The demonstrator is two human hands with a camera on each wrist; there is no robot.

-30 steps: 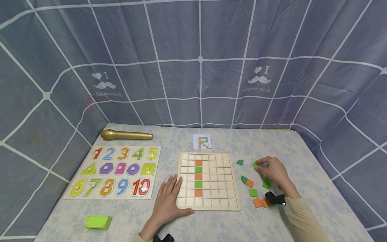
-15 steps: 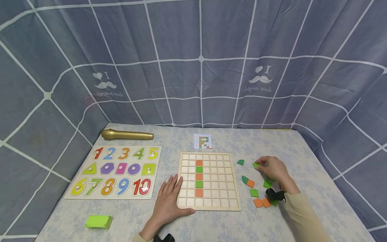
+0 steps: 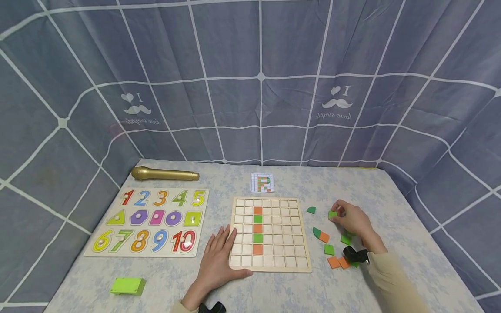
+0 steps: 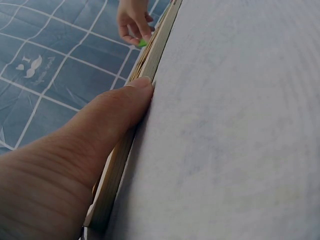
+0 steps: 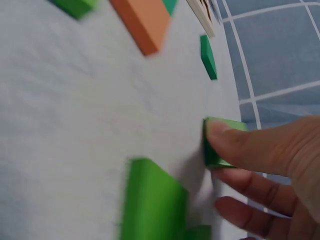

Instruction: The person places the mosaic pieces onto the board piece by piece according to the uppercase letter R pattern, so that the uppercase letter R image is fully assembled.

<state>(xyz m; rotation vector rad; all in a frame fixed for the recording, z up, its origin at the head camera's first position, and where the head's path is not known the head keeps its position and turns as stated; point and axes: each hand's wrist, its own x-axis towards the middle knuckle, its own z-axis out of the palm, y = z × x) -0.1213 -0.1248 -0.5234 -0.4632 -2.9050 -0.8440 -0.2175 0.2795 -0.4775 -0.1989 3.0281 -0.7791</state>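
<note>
The right hand (image 3: 354,221) pinches a green square tile (image 3: 332,214) between thumb and fingers, right of the wooden grid board (image 3: 283,268). In the right wrist view the thumb lies on the face of that green tile (image 5: 220,150). Five orange and green tiles stand in one column of the board, such as the orange one (image 3: 257,210). The left hand (image 3: 217,261) lies with spread fingers at the board's lower left corner. Its thumb (image 4: 117,112) rests against the board's edge in the left wrist view.
Loose tiles lie right of the board, among them a green square (image 3: 328,249), an orange square (image 3: 333,262) and a green quarter-round (image 3: 311,210). A patterned card (image 3: 262,183) is behind the board. Leftward are a number puzzle (image 3: 146,255), a gold microphone (image 3: 164,174) and a green block (image 3: 127,287).
The pinched green tile looks slightly raised and tilted, with the right hand's fingers shifted a little. The left hand keeps its place on the board.
</note>
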